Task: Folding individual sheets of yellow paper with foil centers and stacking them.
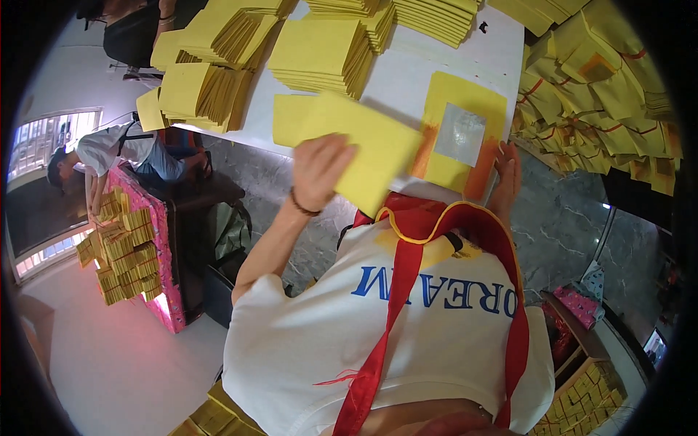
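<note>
My left hand (320,171) is closed on a yellow paper sheet (374,149), blurred by motion and tilted over the table's near edge. Beneath it, another yellow sheet (289,120) shows partly. To the right lies a yellow sheet with a silvery rectangle (461,134) in its middle and orange-red smears along both sides, looking like joss paper. Beside its lower right edge is my right hand (507,178), fingers stretched out and fingertips at the sheet's border; part of this hand is hidden behind the red apron (476,221).
Stacks of folded yellow paper (320,54) cover the far side of the white table (403,83). Tied yellow bundles (596,94) are piled at the right. At left, another person (120,149) leans by a pink-covered table (163,269) heaped with yellow bundles (127,251).
</note>
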`<state>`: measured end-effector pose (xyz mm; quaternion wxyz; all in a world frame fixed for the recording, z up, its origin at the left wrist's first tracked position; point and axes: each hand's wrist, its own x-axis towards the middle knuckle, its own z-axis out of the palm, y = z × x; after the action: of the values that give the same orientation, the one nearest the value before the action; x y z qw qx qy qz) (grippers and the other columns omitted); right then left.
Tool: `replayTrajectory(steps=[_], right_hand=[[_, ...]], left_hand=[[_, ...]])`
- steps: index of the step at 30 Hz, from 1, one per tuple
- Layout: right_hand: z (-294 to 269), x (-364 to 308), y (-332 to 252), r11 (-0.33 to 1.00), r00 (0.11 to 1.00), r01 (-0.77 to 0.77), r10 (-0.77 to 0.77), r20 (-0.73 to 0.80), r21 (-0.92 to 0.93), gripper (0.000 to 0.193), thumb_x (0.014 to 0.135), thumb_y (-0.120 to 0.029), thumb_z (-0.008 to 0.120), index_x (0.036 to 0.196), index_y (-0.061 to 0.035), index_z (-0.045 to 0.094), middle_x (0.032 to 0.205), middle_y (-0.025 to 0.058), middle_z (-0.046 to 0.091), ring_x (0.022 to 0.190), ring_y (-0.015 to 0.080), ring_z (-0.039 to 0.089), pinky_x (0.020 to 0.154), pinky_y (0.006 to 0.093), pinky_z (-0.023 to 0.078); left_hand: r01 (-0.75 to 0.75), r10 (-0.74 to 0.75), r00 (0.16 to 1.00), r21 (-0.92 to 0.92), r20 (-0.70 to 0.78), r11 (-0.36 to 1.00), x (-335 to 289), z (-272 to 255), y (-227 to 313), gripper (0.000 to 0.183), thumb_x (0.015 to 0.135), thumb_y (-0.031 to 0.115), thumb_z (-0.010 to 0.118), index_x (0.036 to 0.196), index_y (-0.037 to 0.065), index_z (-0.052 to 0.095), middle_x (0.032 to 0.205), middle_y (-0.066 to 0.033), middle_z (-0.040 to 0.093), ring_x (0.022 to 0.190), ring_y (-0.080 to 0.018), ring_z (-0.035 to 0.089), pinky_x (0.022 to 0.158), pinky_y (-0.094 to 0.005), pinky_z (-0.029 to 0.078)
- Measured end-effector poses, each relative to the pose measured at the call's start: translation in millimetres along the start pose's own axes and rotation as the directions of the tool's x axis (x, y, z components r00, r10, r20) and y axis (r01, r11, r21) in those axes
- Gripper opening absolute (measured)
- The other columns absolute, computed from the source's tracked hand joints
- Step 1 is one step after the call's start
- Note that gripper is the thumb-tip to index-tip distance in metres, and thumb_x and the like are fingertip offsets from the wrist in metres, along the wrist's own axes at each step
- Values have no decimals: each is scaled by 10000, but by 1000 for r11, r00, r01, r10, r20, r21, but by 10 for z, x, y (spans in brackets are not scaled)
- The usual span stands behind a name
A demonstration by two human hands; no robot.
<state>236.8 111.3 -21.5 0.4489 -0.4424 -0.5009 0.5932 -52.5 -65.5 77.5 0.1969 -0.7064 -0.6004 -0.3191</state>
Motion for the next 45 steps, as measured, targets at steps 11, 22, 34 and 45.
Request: replayTrajectory(steps=[11, 22, 34, 45], right_hand=[[-41, -19, 174, 1000, 1000, -8, 8, -5, -6, 397, 994, -231, 352, 1286, 23, 440, 1230, 129, 519, 1128, 198, 492, 974, 316, 375], [-47, -17, 254, 995, 995, -79, 83, -52, 68, 354, 987, -211, 382, 1203, 35, 517, 1198, 115, 553, 1095, 170, 508, 952, 284, 386], [-158, 3, 180, 884, 970, 224, -244, 5, -411, 256, 885, -158, 572, 1109, -37, 599, 1151, 100, 592, 1108, 226, 518, 953, 333, 388], [-231, 31, 310, 753, 926, 376, -285, 247, -540, 164, 780, -140, 642, 920, -63, 683, 1120, 77, 610, 1107, 272, 507, 950, 367, 388]], left_hand=[[133, -232, 950, 403, 209, 905, -841, 300, -947, 456, 760, 86, 537, 1208, 166, 570, 1182, -11, 554, 1086, -212, 483, 892, -387, 332], [84, -314, 761, 393, 568, 916, -924, 373, -1007, 660, 752, 64, 535, 1379, 179, 365, 1337, -83, 388, 1181, -280, 389, 949, -435, 330], [137, -295, 554, 264, 778, 955, -396, 69, -961, 726, 695, -9, 514, 1380, 161, 346, 1375, -120, 358, 1220, -325, 372, 976, -461, 352], [29, 179, 847, -380, 500, 925, 187, 1101, 498, 454, 693, 230, 699, 1107, 82, 590, 1062, -76, 574, 968, -256, 533, 783, -362, 426]])
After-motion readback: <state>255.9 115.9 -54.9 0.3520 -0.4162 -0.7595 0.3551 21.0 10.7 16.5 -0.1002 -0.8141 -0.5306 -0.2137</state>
